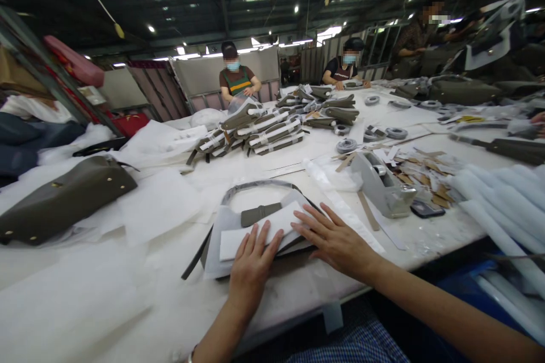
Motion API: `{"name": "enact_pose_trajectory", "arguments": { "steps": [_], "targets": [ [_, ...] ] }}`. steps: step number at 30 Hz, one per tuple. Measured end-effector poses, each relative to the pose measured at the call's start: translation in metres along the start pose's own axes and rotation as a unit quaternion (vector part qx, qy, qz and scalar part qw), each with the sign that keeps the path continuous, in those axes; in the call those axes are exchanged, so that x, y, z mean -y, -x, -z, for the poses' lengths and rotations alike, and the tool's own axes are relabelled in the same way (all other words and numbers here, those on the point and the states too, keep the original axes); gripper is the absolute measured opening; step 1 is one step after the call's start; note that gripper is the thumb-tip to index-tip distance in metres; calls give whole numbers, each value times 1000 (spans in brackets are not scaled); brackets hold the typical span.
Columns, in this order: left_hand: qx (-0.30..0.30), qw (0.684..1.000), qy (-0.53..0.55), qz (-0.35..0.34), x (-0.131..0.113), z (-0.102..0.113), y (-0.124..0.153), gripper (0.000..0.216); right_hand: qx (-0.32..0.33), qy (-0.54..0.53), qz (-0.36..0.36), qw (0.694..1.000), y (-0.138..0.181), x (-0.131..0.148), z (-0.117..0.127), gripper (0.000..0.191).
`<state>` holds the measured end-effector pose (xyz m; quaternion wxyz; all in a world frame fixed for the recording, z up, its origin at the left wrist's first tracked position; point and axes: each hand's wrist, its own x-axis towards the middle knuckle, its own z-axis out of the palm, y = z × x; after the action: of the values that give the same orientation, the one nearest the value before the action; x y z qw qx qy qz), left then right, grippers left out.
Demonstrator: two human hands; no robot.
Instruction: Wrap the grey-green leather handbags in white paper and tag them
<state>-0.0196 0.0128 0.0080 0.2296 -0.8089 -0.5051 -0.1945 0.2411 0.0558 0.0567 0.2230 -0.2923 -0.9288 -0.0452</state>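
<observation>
The left hand (253, 264) lies with its fingers extended and close together, pressed flat on a white, rectangular, soft-looking pad (251, 236) near its middle. The right hand (336, 238) is opened wider, its fingers spread; the fingertips rest at the pad's right end, and the palm is turned down. Neither hand is closed around anything.

The pad lies on a flat olive-grey bag (251, 216) at the near edge of the white bench (170, 300), between and beyond the wrists. A thin whitish sheet (225, 224) lies on the bag beneath the pad, and an olive-grey tab (264, 213) shows just beyond the pad. The bag's looped handle (255, 183), wrapped in clear film, curves toward the far side, while a dark narrow strap (198, 255) sticks out to the left.

To the right of the bag stands a grey tape dispenser (381, 187), with a dark phone-like object (427, 209) just beside it.
</observation>
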Motion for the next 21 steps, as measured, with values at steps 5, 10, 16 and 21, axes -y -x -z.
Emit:
{"name": "enact_pose_trajectory", "arguments": {
  "steps": [5, 10, 16, 21],
  "targets": [
    [30, 999, -28, -16, 6, 3, 5, 68, -21, -20, 12, 1000, 15, -13, -34, 65],
    [82, 994, -34, -57, 1, 14, -10, 50, -48, -40, 1, 998, 22, -11, -44, 63],
    [108, 992, 35, -54, -20, 18, -23, 59, -38, -34, -6, 999, 20, -4, -34, 51],
    [37, 999, 15, -24, -26, 0, -9, 54, 34, -45, -27, 998, -25, -7, 4, 29]
  ]
}}
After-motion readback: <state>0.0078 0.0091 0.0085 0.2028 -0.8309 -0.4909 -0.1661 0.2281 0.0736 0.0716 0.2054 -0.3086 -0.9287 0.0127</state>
